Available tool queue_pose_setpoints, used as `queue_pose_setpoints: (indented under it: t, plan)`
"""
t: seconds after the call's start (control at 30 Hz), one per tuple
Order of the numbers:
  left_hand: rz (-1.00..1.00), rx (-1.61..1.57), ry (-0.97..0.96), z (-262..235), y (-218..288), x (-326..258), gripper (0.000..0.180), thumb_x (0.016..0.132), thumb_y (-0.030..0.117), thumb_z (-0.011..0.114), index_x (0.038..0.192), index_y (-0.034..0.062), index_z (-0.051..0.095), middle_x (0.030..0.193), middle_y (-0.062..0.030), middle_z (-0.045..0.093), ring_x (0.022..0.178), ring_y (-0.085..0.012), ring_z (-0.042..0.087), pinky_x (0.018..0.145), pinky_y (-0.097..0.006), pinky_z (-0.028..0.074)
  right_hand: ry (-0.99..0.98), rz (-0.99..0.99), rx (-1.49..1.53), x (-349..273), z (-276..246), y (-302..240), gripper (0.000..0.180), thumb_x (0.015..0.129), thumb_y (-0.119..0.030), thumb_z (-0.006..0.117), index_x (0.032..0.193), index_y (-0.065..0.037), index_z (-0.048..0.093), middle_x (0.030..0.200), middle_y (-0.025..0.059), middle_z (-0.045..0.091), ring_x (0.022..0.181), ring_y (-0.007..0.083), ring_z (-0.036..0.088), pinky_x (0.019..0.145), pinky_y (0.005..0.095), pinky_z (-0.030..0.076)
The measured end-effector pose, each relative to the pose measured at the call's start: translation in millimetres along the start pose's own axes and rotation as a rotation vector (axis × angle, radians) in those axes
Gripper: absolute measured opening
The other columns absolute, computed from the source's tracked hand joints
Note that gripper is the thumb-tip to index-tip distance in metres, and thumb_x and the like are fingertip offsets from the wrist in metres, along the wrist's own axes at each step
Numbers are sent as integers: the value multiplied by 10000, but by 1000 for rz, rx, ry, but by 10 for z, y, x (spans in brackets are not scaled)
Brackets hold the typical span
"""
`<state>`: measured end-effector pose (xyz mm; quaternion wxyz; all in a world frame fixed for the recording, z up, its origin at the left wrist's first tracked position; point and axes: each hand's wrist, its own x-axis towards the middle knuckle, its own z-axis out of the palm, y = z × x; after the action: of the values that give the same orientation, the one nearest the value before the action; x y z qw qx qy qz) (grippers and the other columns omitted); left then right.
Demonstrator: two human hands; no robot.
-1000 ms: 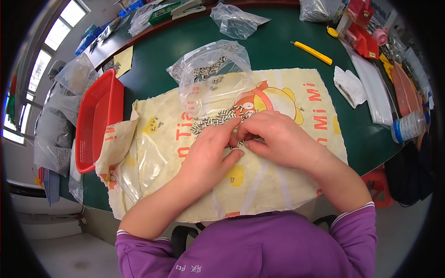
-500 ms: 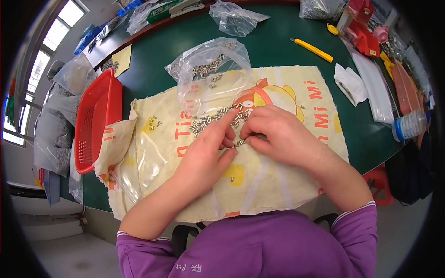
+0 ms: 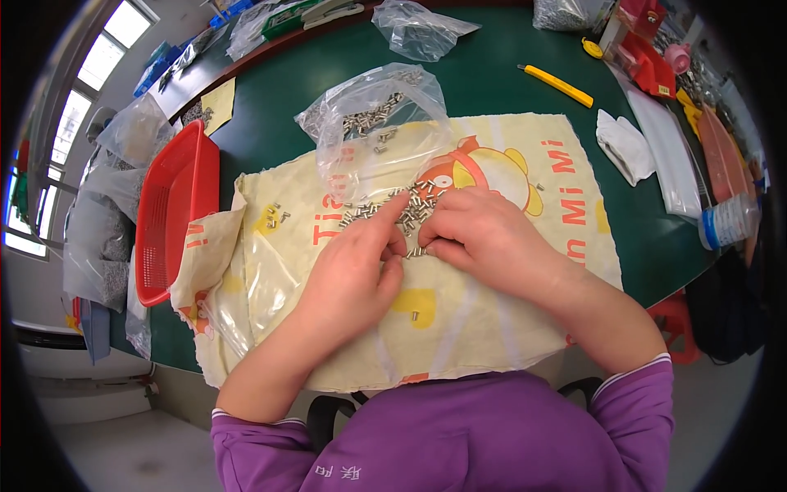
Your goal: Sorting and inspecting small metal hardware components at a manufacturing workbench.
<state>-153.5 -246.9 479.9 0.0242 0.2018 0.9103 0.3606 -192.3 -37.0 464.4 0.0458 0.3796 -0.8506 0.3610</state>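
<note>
Seen from above, two bare hands work close together at a heap of small silvery metal pieces (image 3: pixel 416 208), which lies just beyond and between them. The left grip (image 3: pixel 348 266) is spread, thumb apart, its index finger stretched to the heap, perhaps to steady it. The right grip (image 3: pixel 490 234) is curled, thumb and index finger close together at a short row of pieces (image 3: pixel 415 252) between the hands; whether it pinches one cannot be told. Beneath both grips lies a printed cream cloth (image 3: pixel 492 332), probably because soft fabric stops small parts rolling over the green surface (image 3: pixel 492 66). Just beyond the heap, a clear bag (image 3: pixel 381 168) with more pieces inside seems placed for easy reach. Left of the left grip are a flat, clear plastic sleeve (image 3: pixel 270 289) and, farther out, a red basket (image 3: pixel 154 271). A yellow cutter (image 3: pixel 557 86) rests well beyond the right grip, seemingly clear of the fingers.
</note>
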Motion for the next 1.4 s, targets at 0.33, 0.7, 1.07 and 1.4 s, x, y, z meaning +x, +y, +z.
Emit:
queue_pose_setpoints:
  t: [0.33, 0.7, 1.07, 1.4]
  plan:
    - [7, -6, 2, 18, -9, 5, 651, 809, -62, 574, 1436, 52, 438, 901, -55, 609, 804, -168, 591, 763, -289, 499, 45, 47, -22, -9, -63, 2, 90, 817, -94, 698, 900, -77, 669, 896, 58, 615, 925, 265, 597, 800, 384, 494]
    - [34, -39, -14, 62, 28, 15, 634, 811, -66, 573, 1422, 43, 440, 917, -61, 618, 817, -169, 593, 763, -290, 499, -23, 117, -18, -37, -130, 41, 69, 823, -99, 690, 879, -61, 678, 877, 70, 639, 909, 265, 611, 803, 381, 502]
    - [-54, -225, 40, 133, 34, 35, 607, 836, -25, 638, 1406, 33, 437, 930, -84, 640, 812, -200, 635, 752, -331, 530, -91, 178, 59, -7, -120, -28, 98, 800, -147, 704, 865, -74, 695, 858, 67, 648, 872, 264, 620, 753, 390, 511]
    - [-123, -234, 22, 156, 115, 43, 609, 831, -38, 692, 1395, 34, 473, 915, -7, 627, 824, -91, 589, 765, -238, 493, -57, 113, 19, -18, -73, -37, 95, 757, -152, 705, 797, -85, 651, 846, 72, 627, 862, 285, 617, 732, 408, 499]
